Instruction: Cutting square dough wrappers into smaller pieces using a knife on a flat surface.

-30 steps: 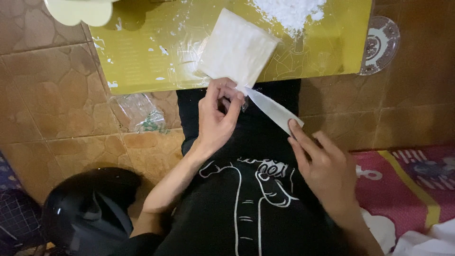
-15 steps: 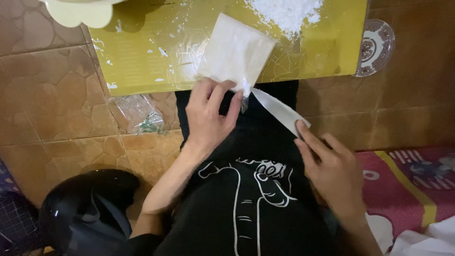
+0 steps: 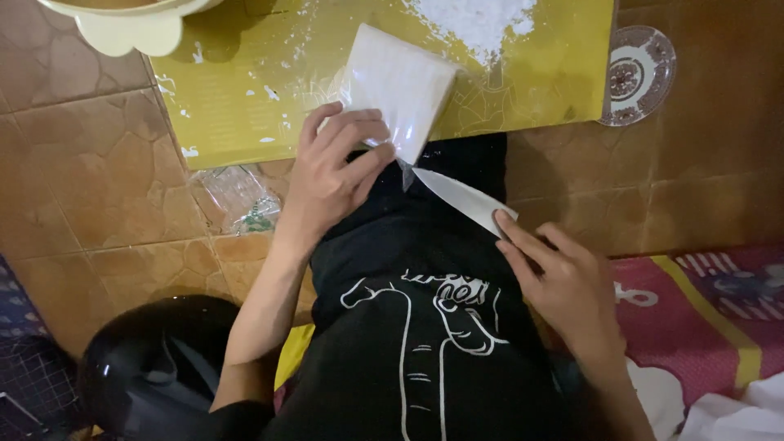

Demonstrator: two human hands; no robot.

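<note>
The person is sitting on a tiled floor [image 3: 98,188] and working at the near edge of a yellow board [image 3: 269,106], the surface that is carrying everything in use. The left hand [image 3: 331,175] is pressing down on a white packet wrapped in clear plastic [image 3: 400,82], with its fingers [image 3: 347,131] curling over the packet's near corner and clamping it against the board's edge. The right hand [image 3: 563,286] is gripping the handle end of a white-bladed knife [image 3: 461,198]; its fingers are closing around the handle, and the blade's tip is touching the plastic at the packet's lower corner, just beside the left hand's fingertips.

Judging from how things lie, the cutting looks to be only at its start: the tip is sitting at the corner, the wrap is looking whole over most of the packet, and nothing is spilling from it. Whether the plastic is already slit at that corner cannot be told, since the spot is small and partly in shadow. Opening the wrap and taking out what is inside seem left to do.

A heap of white powder [image 3: 478,20] is lying on the board's far side. A cream bowl [image 3: 122,24] is standing at the board's left corner, a patterned saucer [image 3: 637,73] on the floor to its right, crumpled clear plastic [image 3: 233,200] beside the left forearm, and a black helmet [image 3: 151,367] by the left elbow.
</note>
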